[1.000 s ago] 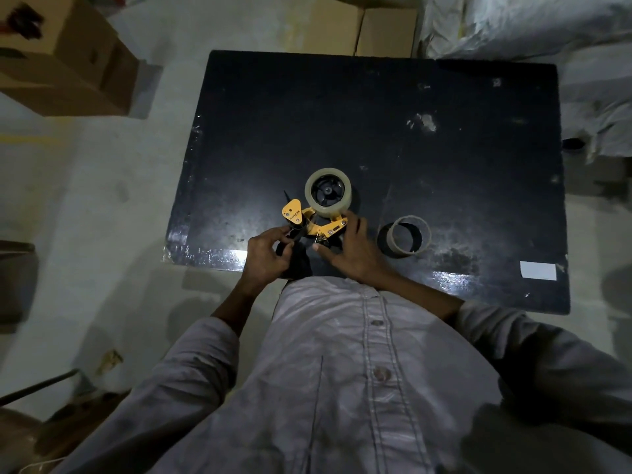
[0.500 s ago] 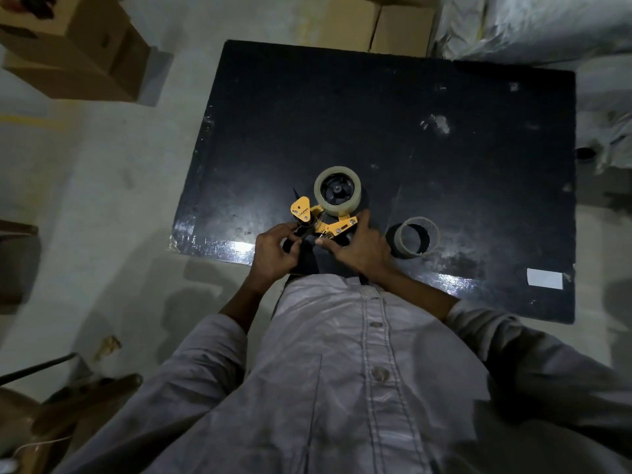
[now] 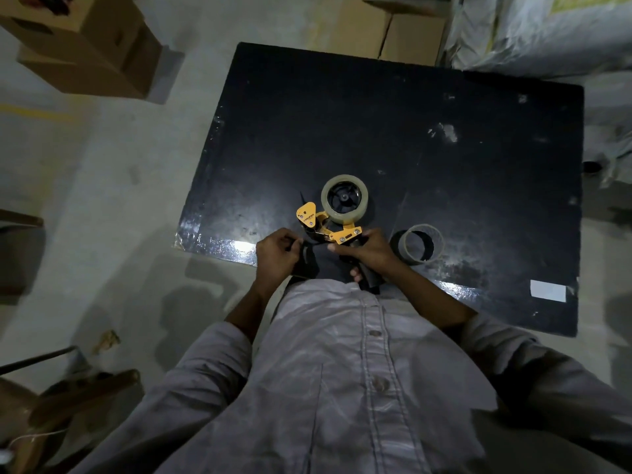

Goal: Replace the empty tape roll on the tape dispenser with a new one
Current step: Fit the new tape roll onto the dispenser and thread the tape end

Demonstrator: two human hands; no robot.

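Note:
A yellow and black tape dispenser lies near the front edge of the black table, with a full clear tape roll mounted on its black hub. My right hand grips the dispenser's black handle and lower yellow frame. My left hand pinches at the dispenser's front, where a dark strip, probably the tape end, runs toward me. The empty cardboard core stands on the table just right of my right hand.
Cardboard boxes sit on the floor at the far left, and more boxes behind the table. Wrapped bundles fill the far right. A white label lies on the table's front right corner.
My right hand has closed around the dispenser handle, and my left hand has drawn slightly left and toward me at the dispenser's front. The camera view has shifted a little.

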